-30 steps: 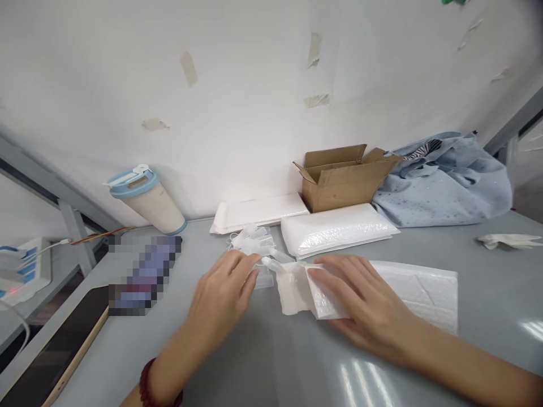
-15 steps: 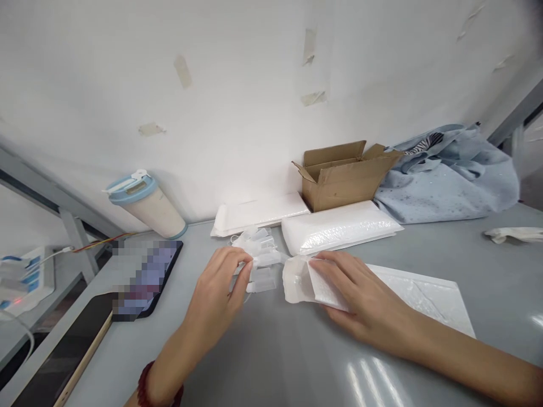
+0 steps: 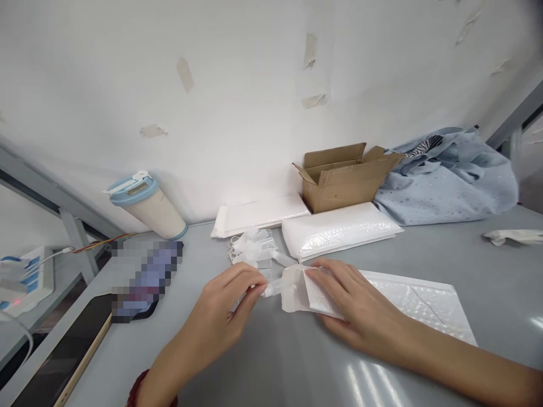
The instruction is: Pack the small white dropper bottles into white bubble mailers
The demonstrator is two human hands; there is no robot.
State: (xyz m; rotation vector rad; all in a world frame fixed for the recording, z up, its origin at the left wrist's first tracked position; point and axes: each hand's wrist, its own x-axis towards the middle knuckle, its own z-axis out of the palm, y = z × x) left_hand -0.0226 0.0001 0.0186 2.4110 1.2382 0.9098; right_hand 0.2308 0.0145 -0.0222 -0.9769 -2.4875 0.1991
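Between thumb and fingertips, my left hand (image 3: 231,308) pinches the white end of a small translucent plastic tube (image 3: 275,287). The tube's far end points right, at the mouth of a white bubble mailer (image 3: 416,299). My right hand (image 3: 354,297) grips that mailer near its opening, thumb below and fingers on top, with the flap (image 3: 293,289) spread toward the left. Just behind the left hand lies a loose pile of similar translucent tubes (image 3: 257,246), some with thin white cords. Whether anything is inside the mailer is hidden.
Behind the hands lie a puffy white bubble mailer (image 3: 341,229) and a flatter one (image 3: 261,215). An open cardboard box (image 3: 348,183) and a light blue cloth bag (image 3: 449,186) stand by the wall. Leftward are a tumbler (image 3: 150,206), a phone (image 3: 146,282) and another dark device (image 3: 63,353).
My left hand has moved slightly right and toward me, bringing a tube from the pile up to the mailer's mouth. My right hand still holds the mailer, almost unmoved.
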